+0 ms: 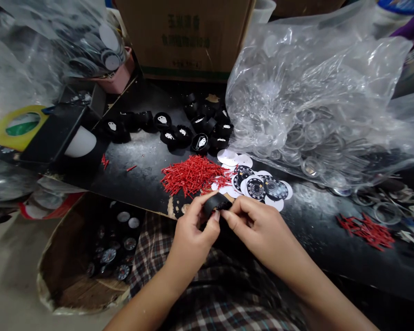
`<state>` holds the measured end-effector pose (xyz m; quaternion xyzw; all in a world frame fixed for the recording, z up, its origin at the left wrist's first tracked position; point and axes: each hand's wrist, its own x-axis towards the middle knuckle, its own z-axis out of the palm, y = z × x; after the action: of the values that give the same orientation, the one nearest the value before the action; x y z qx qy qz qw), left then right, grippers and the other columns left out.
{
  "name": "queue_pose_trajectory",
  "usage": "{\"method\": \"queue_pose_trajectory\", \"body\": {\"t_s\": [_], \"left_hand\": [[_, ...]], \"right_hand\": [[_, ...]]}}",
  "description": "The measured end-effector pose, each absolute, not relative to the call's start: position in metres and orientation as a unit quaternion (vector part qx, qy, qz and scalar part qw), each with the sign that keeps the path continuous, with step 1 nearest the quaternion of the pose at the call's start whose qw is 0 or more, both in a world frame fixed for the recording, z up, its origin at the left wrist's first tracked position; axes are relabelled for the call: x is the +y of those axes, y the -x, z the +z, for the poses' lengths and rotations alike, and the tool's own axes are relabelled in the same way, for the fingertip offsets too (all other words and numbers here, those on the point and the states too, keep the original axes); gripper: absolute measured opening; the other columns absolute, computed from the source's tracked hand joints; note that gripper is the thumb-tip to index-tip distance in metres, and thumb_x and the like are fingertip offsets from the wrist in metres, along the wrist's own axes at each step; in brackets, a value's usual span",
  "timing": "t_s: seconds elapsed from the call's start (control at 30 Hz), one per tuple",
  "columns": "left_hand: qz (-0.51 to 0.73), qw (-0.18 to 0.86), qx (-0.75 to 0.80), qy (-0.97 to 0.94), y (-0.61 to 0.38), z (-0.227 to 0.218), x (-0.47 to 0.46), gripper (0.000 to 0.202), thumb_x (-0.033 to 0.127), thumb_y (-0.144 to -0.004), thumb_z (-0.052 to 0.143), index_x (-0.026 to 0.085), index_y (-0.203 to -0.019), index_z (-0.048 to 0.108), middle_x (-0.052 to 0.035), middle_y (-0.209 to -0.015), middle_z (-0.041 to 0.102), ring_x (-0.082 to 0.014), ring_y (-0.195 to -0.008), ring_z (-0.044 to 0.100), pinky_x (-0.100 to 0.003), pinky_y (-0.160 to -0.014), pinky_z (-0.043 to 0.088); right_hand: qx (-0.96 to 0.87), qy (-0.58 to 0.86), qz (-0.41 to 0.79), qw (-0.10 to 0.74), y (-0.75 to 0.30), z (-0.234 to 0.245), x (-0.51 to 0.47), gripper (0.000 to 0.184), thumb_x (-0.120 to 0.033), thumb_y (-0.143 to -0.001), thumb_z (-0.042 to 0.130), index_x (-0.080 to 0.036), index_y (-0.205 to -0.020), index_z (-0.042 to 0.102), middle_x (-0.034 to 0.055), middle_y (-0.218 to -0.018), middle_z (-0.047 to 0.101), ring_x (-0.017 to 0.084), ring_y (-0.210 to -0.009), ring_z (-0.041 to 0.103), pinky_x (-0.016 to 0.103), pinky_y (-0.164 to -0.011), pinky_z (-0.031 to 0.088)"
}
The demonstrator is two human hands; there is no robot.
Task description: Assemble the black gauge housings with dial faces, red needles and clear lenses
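Note:
My left hand (196, 230) is closed round a black round plastic housing (214, 204), held tilted on its side just over the table's front edge. Against the housing's right side, the fingertips of my right hand (250, 220) are pinched together. Whether something small sits between those fingertips is hidden. Right behind my hands lies a heap of small red pointers (193, 174). Beside it are spread round dial discs (255, 187), some black with printed marks and some showing white backs. Farther back stand several more black housings (200, 143).
A clear plastic bag (317, 101) of transparent rings fills the back right. More red pointers (367, 231) lie at right. A cardboard box (184, 41) stands behind. Yellow tape (0, 131) is at left. Below the table, a basket (44, 276) holds finished-looking round dials.

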<state>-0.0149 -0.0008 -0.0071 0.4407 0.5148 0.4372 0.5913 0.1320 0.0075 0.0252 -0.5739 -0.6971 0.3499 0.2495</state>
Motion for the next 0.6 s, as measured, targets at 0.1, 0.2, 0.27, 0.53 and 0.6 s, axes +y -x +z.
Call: {"method": "queue_pose_trajectory", "body": {"t_s": [0.1,0.2,0.27,0.53,0.6], "left_hand": [[0.431,0.681,0.473,-0.356,0.017,-0.006,0.004,0.03,0.028,-0.082,0.063,0.026,-0.112,0.064,-0.0027,-0.117,0.069,-0.0245,-0.113,0.061,-0.037,-0.097,0.047],[0.425,0.694,0.466,-0.346,0.02,-0.006,0.005,0.038,0.032,-0.082,0.064,0.029,-0.12,0.062,-0.0018,-0.129,0.063,-0.0254,-0.126,0.052,-0.039,-0.106,0.041],[0.415,0.676,0.483,-0.37,0.021,-0.007,0.003,0.039,0.035,-0.083,0.063,0.031,-0.123,0.062,0.0,-0.135,0.058,-0.0253,-0.132,0.045,-0.04,-0.111,0.034],[0.424,0.694,0.541,-0.213,0.008,-0.016,-0.003,0.043,0.048,-0.073,0.07,0.031,-0.112,0.069,-0.0025,-0.129,0.064,-0.0317,-0.127,0.05,-0.044,-0.104,0.044],[0.423,0.677,0.536,-0.275,0.008,-0.022,-0.002,0.043,0.042,-0.074,0.072,0.032,-0.116,0.067,-0.001,-0.132,0.061,-0.0286,-0.131,0.046,-0.04,-0.11,0.037]], "right_hand": [[-0.737,0.549,0.304,0.251,-0.136,0.026,0.011,0.01,-0.018,-0.087,0.054,-0.02,-0.078,0.057,-0.0005,-0.073,0.058,0.014,-0.067,0.053,0.028,-0.063,0.037],[-0.788,0.524,0.211,0.245,-0.138,0.024,0.015,0.009,-0.016,-0.088,0.052,-0.018,-0.092,0.059,0.004,-0.084,0.062,0.018,-0.078,0.055,0.033,-0.071,0.037],[-0.816,0.509,0.156,0.226,-0.136,0.022,0.018,0.01,-0.015,-0.088,0.05,-0.018,-0.086,0.059,0.0049,-0.081,0.062,0.02,-0.078,0.055,0.034,-0.072,0.036],[-0.76,0.577,0.193,0.229,-0.125,0.033,0.02,0.01,-0.012,-0.082,0.052,-0.018,-0.074,0.055,-0.0001,-0.072,0.06,0.014,-0.066,0.052,0.028,-0.066,0.037],[-0.747,0.569,0.258,0.227,-0.136,0.033,0.022,0.009,-0.014,-0.082,0.056,-0.019,-0.075,0.056,-0.0025,-0.072,0.06,0.011,-0.066,0.053,0.025,-0.064,0.039]]}}
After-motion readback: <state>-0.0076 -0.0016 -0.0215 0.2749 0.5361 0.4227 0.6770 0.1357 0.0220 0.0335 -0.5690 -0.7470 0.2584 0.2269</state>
